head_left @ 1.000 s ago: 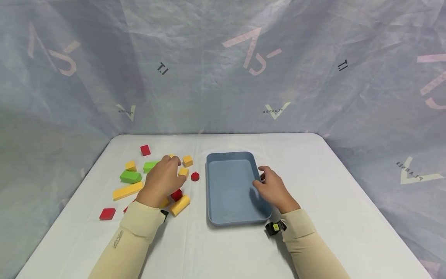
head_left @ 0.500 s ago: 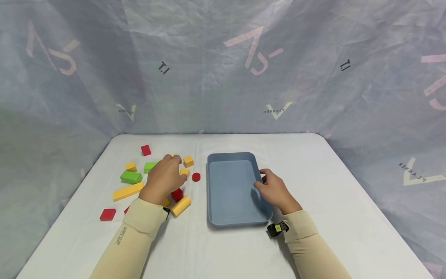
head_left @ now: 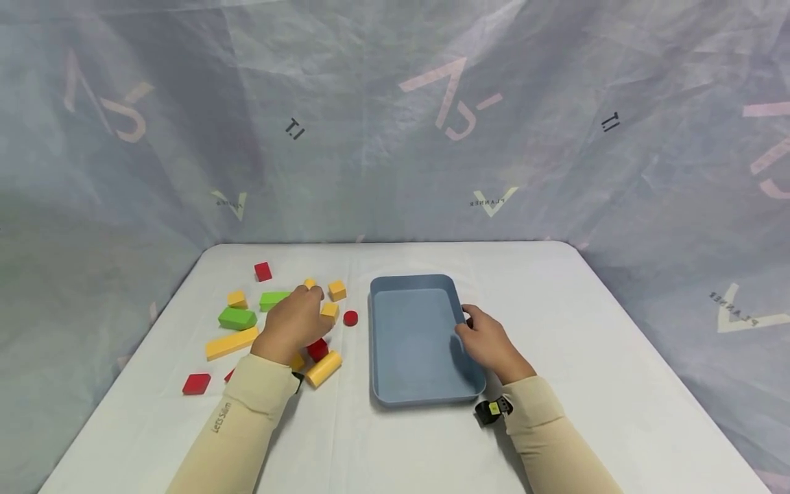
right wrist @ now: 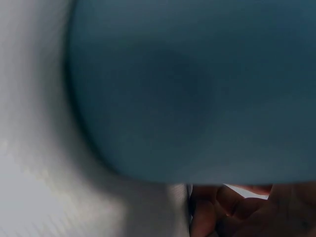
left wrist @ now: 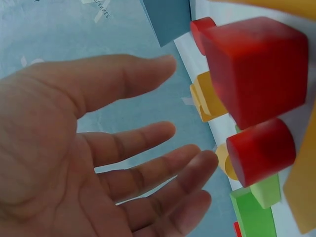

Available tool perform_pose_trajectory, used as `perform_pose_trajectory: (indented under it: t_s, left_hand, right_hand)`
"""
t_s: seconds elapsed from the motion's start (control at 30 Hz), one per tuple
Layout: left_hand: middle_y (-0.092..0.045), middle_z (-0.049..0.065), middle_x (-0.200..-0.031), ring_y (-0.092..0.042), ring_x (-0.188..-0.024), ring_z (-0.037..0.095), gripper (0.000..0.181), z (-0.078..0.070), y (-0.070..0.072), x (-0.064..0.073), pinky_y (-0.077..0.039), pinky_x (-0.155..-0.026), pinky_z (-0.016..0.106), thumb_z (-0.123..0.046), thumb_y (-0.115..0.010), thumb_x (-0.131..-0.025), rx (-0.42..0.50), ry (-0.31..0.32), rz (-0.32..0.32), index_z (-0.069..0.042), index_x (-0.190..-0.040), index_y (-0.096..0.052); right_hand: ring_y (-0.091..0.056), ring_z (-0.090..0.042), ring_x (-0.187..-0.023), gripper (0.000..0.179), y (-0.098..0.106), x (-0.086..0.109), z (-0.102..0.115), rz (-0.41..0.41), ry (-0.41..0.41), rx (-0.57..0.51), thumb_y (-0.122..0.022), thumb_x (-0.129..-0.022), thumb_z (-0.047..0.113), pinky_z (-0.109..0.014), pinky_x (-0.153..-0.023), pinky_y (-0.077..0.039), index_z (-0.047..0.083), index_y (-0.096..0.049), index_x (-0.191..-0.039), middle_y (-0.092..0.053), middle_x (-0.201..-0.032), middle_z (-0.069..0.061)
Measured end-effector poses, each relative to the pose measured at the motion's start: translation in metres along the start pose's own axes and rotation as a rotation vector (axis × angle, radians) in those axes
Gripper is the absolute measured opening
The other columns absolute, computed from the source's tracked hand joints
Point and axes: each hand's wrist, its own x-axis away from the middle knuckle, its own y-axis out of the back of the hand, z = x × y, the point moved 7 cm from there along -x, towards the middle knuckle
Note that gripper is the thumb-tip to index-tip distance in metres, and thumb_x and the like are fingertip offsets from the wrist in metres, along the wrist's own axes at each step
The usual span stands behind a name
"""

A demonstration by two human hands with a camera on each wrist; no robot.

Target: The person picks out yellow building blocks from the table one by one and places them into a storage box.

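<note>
A blue-grey rectangular tray (head_left: pixel 413 343) stands on the white-covered table. My right hand (head_left: pixel 490 346) pinches its right rim, thumb over the inner side and fingers outside. The tray's wall fills most of the right wrist view, with curled fingers (right wrist: pixel 212 210) low in the corner. My left hand (head_left: pixel 291 322) hovers over the toy blocks, palm facing sideways, holding nothing; its thumb and fingers (left wrist: pixel 148 138) are spread apart. Nearest to it in the left wrist view are a red cube (left wrist: pixel 261 69) and a red cylinder (left wrist: pixel 261 153).
Left of the tray lie a red disc (head_left: pixel 350 318), yellow cubes (head_left: pixel 337 290), a yellow cylinder (head_left: pixel 324 369), a long yellow bar (head_left: pixel 232 343), green blocks (head_left: pixel 237 318) and a flat red block (head_left: pixel 196 383). A grey printed curtain (head_left: pixel 370 137) hangs behind the table.
My right thumb and fingers have come together on the tray's rim. The left hand stays over the blocks. The head view has tilted slightly up.
</note>
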Motion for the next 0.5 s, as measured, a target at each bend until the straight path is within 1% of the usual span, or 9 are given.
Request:
perform_pose_trajectory:
  t_s: [0.13, 0.27, 0.4, 0.5]
  left_hand:
    - [-0.058, 0.019, -0.122, -0.060, -0.084, 0.025, 0.060, 0.0008, -0.0021, 0.0001, -0.058, -0.070, 0.037, -0.027, -0.079, -0.090, 0.009, 0.012, 0.009, -0.003, -0.140, -0.056]
    - [-0.058, 0.019, -0.122, -0.060, -0.082, 0.025, 0.059, 0.0003, -0.0038, -0.0004, -0.056, -0.066, 0.034, -0.025, -0.079, -0.089, 0.013, 0.006, 0.020, -0.003, -0.139, -0.057]
    - [-0.058, 0.019, -0.122, -0.060, -0.081, 0.025, 0.057, 0.0006, -0.0058, -0.0019, -0.055, -0.066, 0.034, -0.025, -0.079, -0.089, -0.001, -0.008, 0.020, -0.002, -0.137, -0.058]
    - [-0.058, 0.020, -0.124, -0.060, -0.084, 0.026, 0.057, 0.0009, -0.0081, -0.0032, -0.057, -0.071, 0.037, -0.024, -0.078, -0.090, -0.015, -0.021, 0.021, -0.002, -0.138, -0.058]
  right_hand:
    - [-0.062, -0.029, -0.109, 0.056, -0.0001, 0.0010, -0.0005, 0.002, -0.010, -0.001, -0.044, -0.104, 0.026, -0.048, -0.090, -0.052, 0.005, -0.040, -0.156, -0.062, -0.132, -0.019]
    - [-0.062, -0.030, -0.111, 0.054, -0.0005, 0.0004, -0.0008, -0.006, -0.010, 0.010, -0.045, -0.104, 0.026, -0.049, -0.091, -0.052, 0.004, -0.043, -0.154, -0.062, -0.132, -0.020]
    - [-0.063, -0.029, -0.105, 0.053, -0.0009, 0.0002, -0.0006, -0.022, -0.009, 0.014, -0.047, -0.103, 0.026, -0.047, -0.087, -0.053, 0.004, -0.046, -0.151, -0.064, -0.128, -0.019]
    - [-0.062, -0.028, -0.099, 0.052, -0.0008, 0.0004, 0.0000, -0.032, -0.008, 0.014, -0.048, -0.102, 0.026, -0.043, -0.083, -0.052, 0.004, -0.048, -0.149, -0.065, -0.122, -0.017]
